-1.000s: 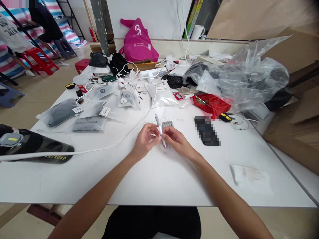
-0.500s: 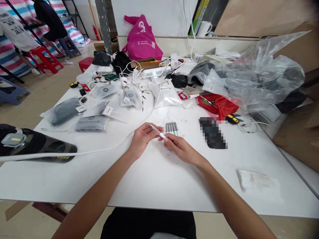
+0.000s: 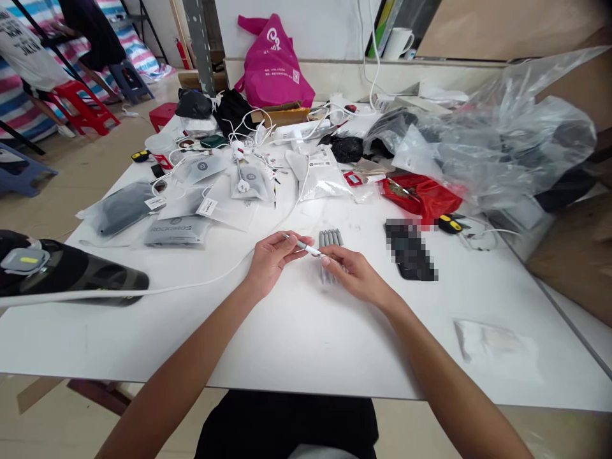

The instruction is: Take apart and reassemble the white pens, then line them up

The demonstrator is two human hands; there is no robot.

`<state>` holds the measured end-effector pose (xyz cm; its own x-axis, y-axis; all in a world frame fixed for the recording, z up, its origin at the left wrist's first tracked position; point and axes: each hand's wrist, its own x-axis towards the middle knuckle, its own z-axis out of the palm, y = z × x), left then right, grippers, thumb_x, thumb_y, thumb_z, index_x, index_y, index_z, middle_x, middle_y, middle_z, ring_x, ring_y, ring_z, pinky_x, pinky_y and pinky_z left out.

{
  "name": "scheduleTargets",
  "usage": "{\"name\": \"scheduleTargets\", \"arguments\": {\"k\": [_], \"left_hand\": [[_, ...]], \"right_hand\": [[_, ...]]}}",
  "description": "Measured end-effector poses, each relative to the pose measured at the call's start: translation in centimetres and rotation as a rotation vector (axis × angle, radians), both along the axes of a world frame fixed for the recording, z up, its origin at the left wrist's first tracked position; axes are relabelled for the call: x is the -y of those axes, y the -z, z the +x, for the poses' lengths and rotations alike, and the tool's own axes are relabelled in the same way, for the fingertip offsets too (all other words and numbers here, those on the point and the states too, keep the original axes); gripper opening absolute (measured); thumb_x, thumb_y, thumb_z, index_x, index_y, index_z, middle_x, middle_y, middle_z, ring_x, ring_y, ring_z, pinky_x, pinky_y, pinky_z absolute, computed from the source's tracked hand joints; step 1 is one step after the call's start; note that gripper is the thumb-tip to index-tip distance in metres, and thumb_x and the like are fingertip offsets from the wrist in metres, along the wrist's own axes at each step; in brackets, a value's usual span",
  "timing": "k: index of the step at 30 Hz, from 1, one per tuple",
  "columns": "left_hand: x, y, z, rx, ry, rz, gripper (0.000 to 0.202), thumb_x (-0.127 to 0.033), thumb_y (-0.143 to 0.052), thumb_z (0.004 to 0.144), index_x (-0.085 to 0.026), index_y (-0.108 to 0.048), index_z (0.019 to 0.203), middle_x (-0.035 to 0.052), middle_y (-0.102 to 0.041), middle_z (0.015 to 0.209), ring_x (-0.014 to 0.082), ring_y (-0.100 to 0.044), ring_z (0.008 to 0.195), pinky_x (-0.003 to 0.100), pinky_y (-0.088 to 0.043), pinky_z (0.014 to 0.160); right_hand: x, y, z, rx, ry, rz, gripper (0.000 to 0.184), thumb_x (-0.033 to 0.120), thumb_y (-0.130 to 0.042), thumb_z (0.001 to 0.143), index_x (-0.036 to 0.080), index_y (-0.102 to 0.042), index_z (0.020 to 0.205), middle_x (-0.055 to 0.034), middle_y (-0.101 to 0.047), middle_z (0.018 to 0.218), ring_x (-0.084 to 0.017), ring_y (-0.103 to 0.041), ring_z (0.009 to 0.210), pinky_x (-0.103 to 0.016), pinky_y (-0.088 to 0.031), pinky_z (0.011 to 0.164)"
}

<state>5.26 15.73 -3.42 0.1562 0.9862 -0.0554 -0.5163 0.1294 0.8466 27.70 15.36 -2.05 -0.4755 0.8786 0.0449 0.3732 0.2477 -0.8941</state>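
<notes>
Over the middle of the white table [image 3: 296, 344], both of my hands hold one slim white and grey pen [image 3: 305, 246]. My left hand [image 3: 271, 258] pinches its left end, and my right hand [image 3: 349, 271] pinches its right end. The pen lies almost level between them, tip pointing left. Just behind my right hand, a row of several grey pens [image 3: 330, 240] lies side by side on the table, partly covered by my fingers.
A blurred dark flat object [image 3: 410, 248] lies right of the pens. A black handheld device [image 3: 67, 271] with a white cable [image 3: 191, 287] sits at left. Packaged items [image 3: 176, 229], a red bag [image 3: 423, 194], clear plastic bags [image 3: 497, 146] and a pink bag [image 3: 275, 67] crowd the far side. A folded tissue [image 3: 497, 347] lies near right.
The pen has tipped from nearly upright to almost level between my hands. My right hand slid along to its right end; the view shifted slightly.
</notes>
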Motion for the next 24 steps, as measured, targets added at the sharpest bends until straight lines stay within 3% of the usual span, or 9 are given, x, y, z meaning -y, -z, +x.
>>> {"name": "scheduleTargets", "arguments": {"k": [3,6,9,11,14,16,20,24], "left_hand": [[-0.3,0.1,-0.2,0.024,-0.069,-0.031,0.037,-0.046,-0.092,0.083,-0.016,-0.075,0.095,0.0098,-0.082,0.105,0.0242,-0.078,0.108,0.039,-0.058,0.102],[-0.8,0.4,-0.5,0.064,-0.138,-0.065,0.040,-0.048,-0.092,0.082,-0.016,-0.072,0.094,0.0081,-0.081,0.104,0.0216,-0.078,0.103,0.034,-0.059,0.096],[-1.3,0.7,-0.8,0.098,-0.165,-0.092,0.043,-0.051,-0.092,0.080,-0.017,-0.070,0.095,0.0041,-0.078,0.095,0.0161,-0.076,0.091,0.028,-0.059,0.084],[-1.4,0.8,-1.1,0.109,-0.157,-0.100,0.045,-0.053,-0.091,0.081,-0.017,-0.071,0.097,0.0010,-0.073,0.086,0.0122,-0.071,0.079,0.024,-0.056,0.073],[-1.5,0.7,-1.2,0.109,-0.107,-0.108,0.046,-0.055,-0.090,0.082,-0.016,-0.071,0.098,-0.0008,-0.067,0.080,0.0094,-0.064,0.070,0.022,-0.051,0.064],[-1.4,0.7,-1.2,0.104,-0.072,-0.110,0.046,-0.055,-0.090,0.082,-0.016,-0.071,0.098,-0.0002,-0.067,0.080,0.0092,-0.063,0.069,0.022,-0.050,0.063],[-1.4,1.0,-1.2,0.104,-0.050,-0.105,0.049,-0.056,-0.091,0.080,-0.015,-0.072,0.099,0.0008,-0.068,0.082,0.0097,-0.064,0.070,0.022,-0.050,0.062],[-1.7,1.4,-1.3,0.105,-0.038,-0.111,0.049,-0.055,-0.091,0.080,-0.014,-0.072,0.099,0.0012,-0.068,0.084,0.0096,-0.064,0.070,0.022,-0.051,0.062]], "right_hand": [[-0.5,0.2,0.5,0.016,0.019,0.008,0.048,0.063,-0.049,0.108,0.021,-0.072,0.113,-0.0019,-0.064,0.086,-0.017,-0.053,0.075,-0.031,-0.041,0.067],[-1.2,0.6,1.4,0.030,0.136,0.075,0.056,0.067,-0.041,0.109,0.020,-0.072,0.107,-0.0036,-0.065,0.088,-0.018,-0.054,0.075,-0.032,-0.041,0.067],[-2.5,1.3,3.3,0.109,0.254,0.208,0.052,0.069,-0.052,0.104,0.021,-0.070,0.114,-0.0055,-0.066,0.093,-0.021,-0.059,0.083,-0.033,-0.044,0.070],[-3.4,1.8,5.0,0.216,0.218,0.268,0.057,0.071,-0.068,0.093,0.021,-0.067,0.122,-0.0075,-0.066,0.101,-0.024,-0.062,0.093,-0.036,-0.050,0.080],[-4.1,2.1,7.5,0.382,0.089,0.225,0.096,0.074,-0.090,0.065,0.024,-0.057,0.141,-0.0115,-0.064,0.119,-0.031,-0.063,0.108,-0.048,-0.051,0.101],[-4.0,1.9,8.4,0.476,0.016,0.135,0.118,0.074,-0.094,0.055,0.026,-0.048,0.153,-0.0133,-0.061,0.127,-0.034,-0.061,0.119,-0.052,-0.049,0.109],[-3.1,1.0,8.2,0.617,-0.055,0.036,0.140,0.074,-0.095,0.051,0.030,-0.029,0.168,-0.0146,-0.057,0.134,-0.039,-0.057,0.131,-0.057,-0.046,0.116],[-2.6,0.7,7.6,0.668,-0.063,0.033,0.138,0.072,-0.092,0.058,0.035,-0.023,0.171,-0.0153,-0.056,0.136,-0.042,-0.057,0.132,-0.062,-0.048,0.113]]}}
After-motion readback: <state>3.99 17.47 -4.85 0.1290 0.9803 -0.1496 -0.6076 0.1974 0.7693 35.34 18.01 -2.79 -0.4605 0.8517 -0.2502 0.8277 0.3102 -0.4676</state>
